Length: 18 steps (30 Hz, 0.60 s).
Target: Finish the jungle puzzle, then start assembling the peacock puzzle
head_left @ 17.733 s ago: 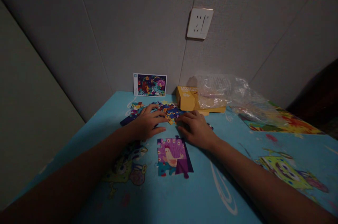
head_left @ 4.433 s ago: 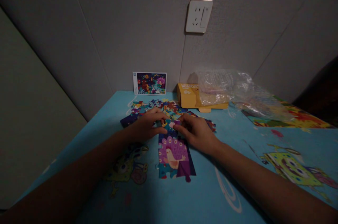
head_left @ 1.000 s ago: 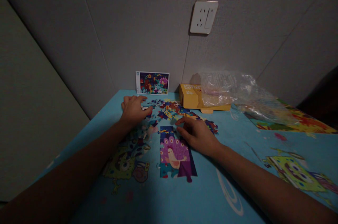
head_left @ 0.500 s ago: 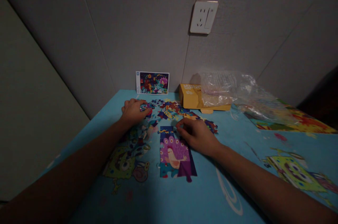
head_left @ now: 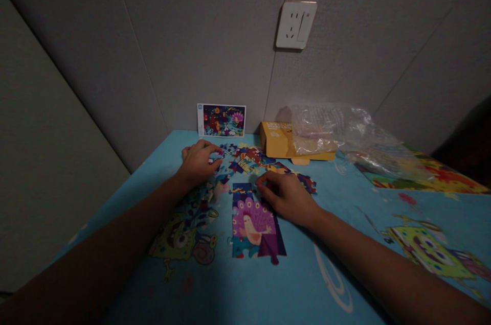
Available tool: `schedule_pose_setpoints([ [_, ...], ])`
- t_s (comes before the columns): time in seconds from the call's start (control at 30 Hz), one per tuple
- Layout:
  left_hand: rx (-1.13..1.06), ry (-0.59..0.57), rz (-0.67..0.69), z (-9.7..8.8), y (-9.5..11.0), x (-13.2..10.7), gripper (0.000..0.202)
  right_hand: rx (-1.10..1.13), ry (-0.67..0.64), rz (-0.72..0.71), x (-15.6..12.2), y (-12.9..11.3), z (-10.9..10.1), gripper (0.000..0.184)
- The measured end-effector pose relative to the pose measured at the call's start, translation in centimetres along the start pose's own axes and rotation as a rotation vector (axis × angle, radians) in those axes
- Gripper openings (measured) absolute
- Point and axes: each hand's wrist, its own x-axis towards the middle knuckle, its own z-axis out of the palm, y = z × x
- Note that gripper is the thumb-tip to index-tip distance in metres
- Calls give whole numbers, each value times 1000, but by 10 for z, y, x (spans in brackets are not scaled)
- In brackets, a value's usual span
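Observation:
A joined patch of puzzle with a purple peacock (head_left: 253, 220) lies on the blue cartoon-print tabletop (head_left: 337, 263). Beyond it lies a heap of loose puzzle pieces (head_left: 253, 157). My left hand (head_left: 198, 162) rests at the heap's left edge, its fingers curled and pinched on a small piece. My right hand (head_left: 286, 194) lies beside the patch's upper right corner, fingers bent and fingertips down on the table; whether it holds a piece is hidden.
A reference picture card (head_left: 221, 120) leans on the grey wall. A yellow box (head_left: 278, 142) stands to its right, with a crumpled clear plastic bag (head_left: 341, 133) over it. A white wall socket (head_left: 295, 24) is above. The table's left edge runs diagonally.
Over the last second my left hand has curled its fingers on a piece at the heap's left edge and shifted slightly right. My right hand has stayed by the patch.

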Motion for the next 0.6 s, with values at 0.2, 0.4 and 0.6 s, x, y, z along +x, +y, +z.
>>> schedule_pose_setpoints([
  [0.2, 28, 74, 127, -2, 7, -5, 29, -10, 3, -9, 1, 0, 0, 18],
  [0.4, 166, -56, 86, -5, 8, -7, 32, -22, -1, -16, 2, 1, 1, 17],
  [0.6, 183, -135, 273, -9, 8, -12, 38, -14, -12, -5, 1, -1, 0, 17],
])
